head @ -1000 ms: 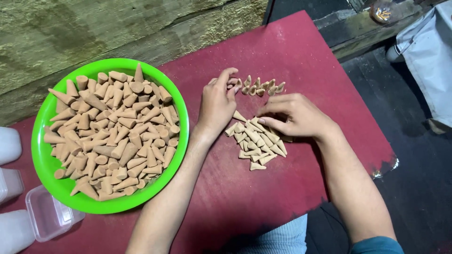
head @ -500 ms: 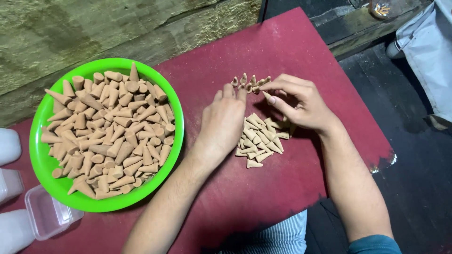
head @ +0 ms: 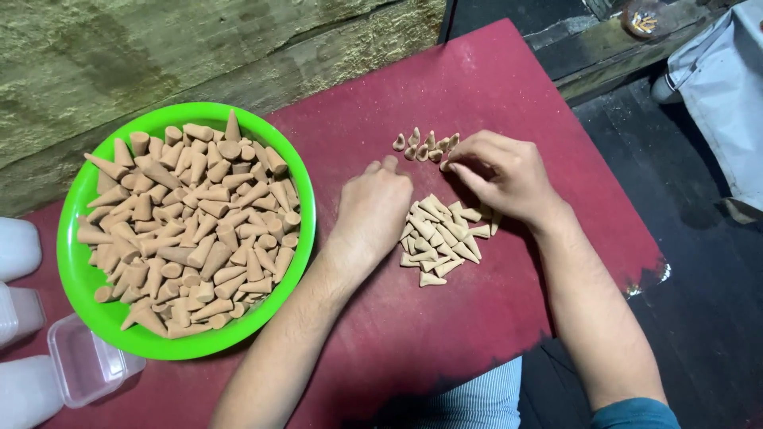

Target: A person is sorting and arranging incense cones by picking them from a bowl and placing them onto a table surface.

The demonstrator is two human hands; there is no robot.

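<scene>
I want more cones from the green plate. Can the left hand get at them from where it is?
Probably yes: the left hand rests on the red table just right of the green plate, with nothing between.

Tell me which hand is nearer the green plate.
Left. The left hand rests on the red table, just right of the green plate; the right hand is farther right, beyond the loose cone pile.
</scene>
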